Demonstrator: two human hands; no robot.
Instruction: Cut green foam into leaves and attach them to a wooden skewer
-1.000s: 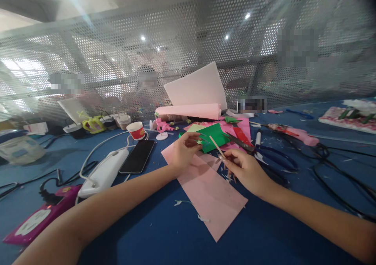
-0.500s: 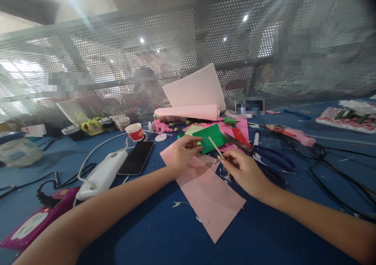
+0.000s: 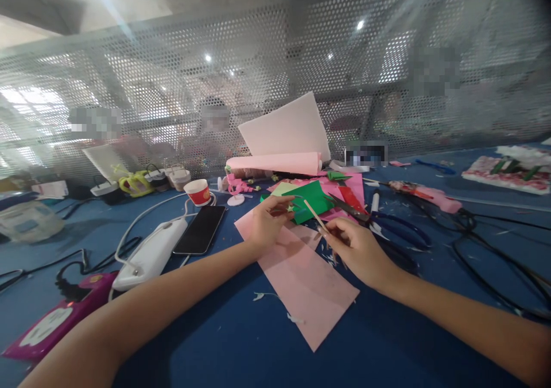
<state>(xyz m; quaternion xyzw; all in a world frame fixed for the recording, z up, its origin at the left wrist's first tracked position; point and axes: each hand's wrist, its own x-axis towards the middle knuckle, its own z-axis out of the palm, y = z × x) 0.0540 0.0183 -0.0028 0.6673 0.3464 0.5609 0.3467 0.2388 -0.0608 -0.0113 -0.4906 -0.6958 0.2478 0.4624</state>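
My left hand [image 3: 271, 224] is closed, its fingertips pinching a small pale-green star-shaped piece [image 3: 290, 209]. In my right hand [image 3: 357, 250] is a thin wooden stick [image 3: 314, 213], gripped near its lower end and pointing up and left towards the piece. A gap shows between the stick's tip and that piece. Beneath both hands a pink sheet [image 3: 310, 296] lies slantwise on the blue table. Green paper [image 3: 310, 201] rests just beyond the fingers. Scissors [image 3: 402, 230] with dark blue handles lie right of my right hand.
On the left are a phone [image 3: 200, 230], a white power strip [image 3: 148, 253], a red-and-white paper cup [image 3: 198, 193] and a purple device [image 3: 60, 319]. A pink glue gun [image 3: 434, 197] with dark cables lies at right. A pink roll [image 3: 275, 163] stretches across the back.
Both hands keep their grips and nearly the same positions. The stick's tip has shifted very slightly left, and the view has moved a little.
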